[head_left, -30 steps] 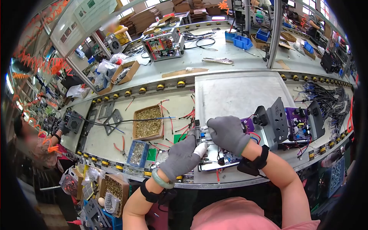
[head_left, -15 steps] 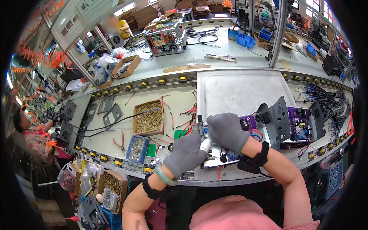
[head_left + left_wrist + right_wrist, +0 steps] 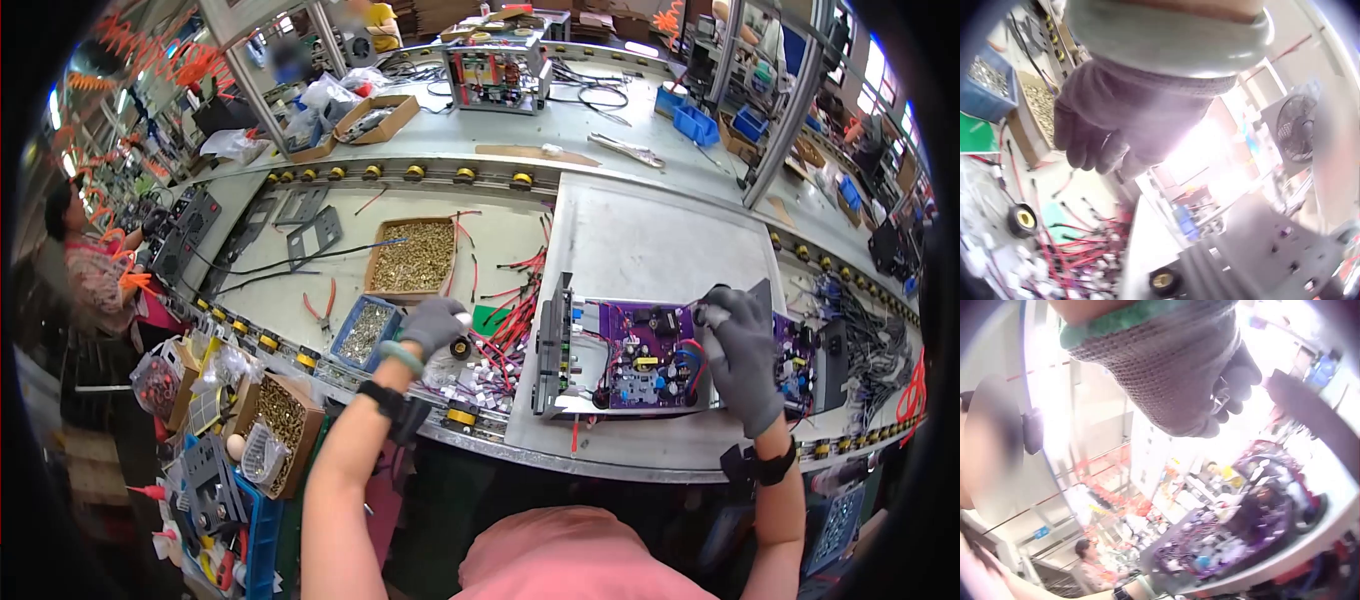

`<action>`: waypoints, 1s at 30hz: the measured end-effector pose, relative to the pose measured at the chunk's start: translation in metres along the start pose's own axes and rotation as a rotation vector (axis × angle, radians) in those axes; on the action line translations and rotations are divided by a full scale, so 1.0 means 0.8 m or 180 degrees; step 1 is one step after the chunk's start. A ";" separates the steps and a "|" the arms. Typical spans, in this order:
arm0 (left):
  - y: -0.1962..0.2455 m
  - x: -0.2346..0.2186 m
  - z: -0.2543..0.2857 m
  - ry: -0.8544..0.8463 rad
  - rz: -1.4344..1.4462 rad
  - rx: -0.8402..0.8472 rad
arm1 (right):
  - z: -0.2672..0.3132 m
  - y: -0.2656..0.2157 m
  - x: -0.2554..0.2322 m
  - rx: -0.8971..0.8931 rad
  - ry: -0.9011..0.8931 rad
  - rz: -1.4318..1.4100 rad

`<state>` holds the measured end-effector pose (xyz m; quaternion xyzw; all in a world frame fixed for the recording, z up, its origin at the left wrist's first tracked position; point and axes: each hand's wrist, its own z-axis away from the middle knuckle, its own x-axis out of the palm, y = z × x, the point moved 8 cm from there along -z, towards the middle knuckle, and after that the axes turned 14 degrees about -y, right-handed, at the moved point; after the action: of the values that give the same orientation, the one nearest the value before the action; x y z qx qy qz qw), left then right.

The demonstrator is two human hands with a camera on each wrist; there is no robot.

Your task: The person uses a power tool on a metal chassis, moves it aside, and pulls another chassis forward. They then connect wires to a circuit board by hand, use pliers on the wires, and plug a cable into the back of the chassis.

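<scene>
In the head view my gloved left hand [image 3: 432,325] hovers beside the blue bin [image 3: 366,332] of small metal parts, fingers loosely bent, thumb tip white. Below it lies a round black socket with a brass centre [image 3: 1022,219]. My gloved right hand [image 3: 745,355] is over the right end of a chassis with a purple circuit board [image 3: 650,345]. Its fingers curl round a small shiny piece [image 3: 1220,400], too small to name. Just beyond those fingertips is a black part [image 3: 715,292] by the grey panel. The chassis's dark upright front panel [image 3: 553,350] stands at its left end.
Red wires with white plugs [image 3: 490,370] are heaped left of the chassis. A cardboard box of brass parts [image 3: 412,258] and red-handled pliers [image 3: 320,304] lie further left. A second dark-panelled unit [image 3: 830,355] and black cables [image 3: 868,320] are at the right. A person works at far left.
Both hands have left the chassis's front panel: the left moved left towards the blue bin, the right moved right to the grey panel. The purple board is uncovered and the head view has shifted.
</scene>
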<state>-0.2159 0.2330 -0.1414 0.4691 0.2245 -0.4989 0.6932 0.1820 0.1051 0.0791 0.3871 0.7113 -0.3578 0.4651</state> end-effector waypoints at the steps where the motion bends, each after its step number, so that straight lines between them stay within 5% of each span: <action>1: 0.000 0.023 -0.028 -0.0023 -0.0330 -0.0015 | 0.000 0.002 0.003 -0.0026 0.0031 0.0024; 4: 0.056 0.044 -0.059 0.0436 -0.1049 -0.0639 | -0.003 0.012 0.013 0.0149 -0.0058 -0.0230; 6: 0.082 0.063 -0.068 0.0016 -0.1059 -0.0983 | -0.002 0.015 0.014 0.0173 -0.0146 -0.0347; 7: 0.082 0.073 -0.083 0.0229 -0.0801 -0.0962 | -0.003 0.013 0.011 0.0208 -0.0144 -0.0340; 10: 0.097 0.091 -0.107 -0.0501 -0.0926 -0.0532 | -0.001 0.019 0.013 0.0197 -0.0079 -0.0539; 13: 0.082 0.043 -0.086 0.0220 -0.0475 -0.0476 | -0.003 0.016 0.010 0.0211 -0.0055 -0.0555; 15: 0.058 0.024 -0.096 -0.0201 -0.0249 0.0531 | -0.003 0.017 0.011 0.0221 -0.0081 -0.0700; 16: 0.045 0.019 -0.089 -0.0203 -0.0224 0.0511 | -0.002 0.017 0.012 0.0200 -0.0105 -0.0704; 18: 0.000 0.022 -0.075 -0.0314 0.2615 0.0229 | 0.002 0.019 0.014 0.0202 -0.0013 -0.0767; 19: 0.001 0.020 -0.059 -0.0306 0.2620 0.0185 | 0.003 0.019 0.016 0.0188 -0.0036 -0.0801; 22: -0.003 0.008 -0.026 0.0086 0.2134 0.0093 | 0.003 0.017 0.015 0.0131 -0.0001 -0.0740; 25: -0.023 0.009 -0.021 0.0585 0.0751 -0.0646 | 0.005 0.014 0.011 0.0143 0.0107 -0.0878; 29: 0.011 0.045 -0.021 -0.0082 0.0359 -0.0266 | 0.005 0.020 0.013 0.0198 0.0063 -0.0914; 30: 0.009 0.065 -0.041 -0.0056 -0.0397 -0.0125 | 0.005 0.021 0.013 0.0170 0.0045 -0.0857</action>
<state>-0.1831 0.2369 -0.1940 0.4362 0.2569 -0.5408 0.6718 0.1953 0.1113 0.0654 0.3028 0.7502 -0.4331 0.3974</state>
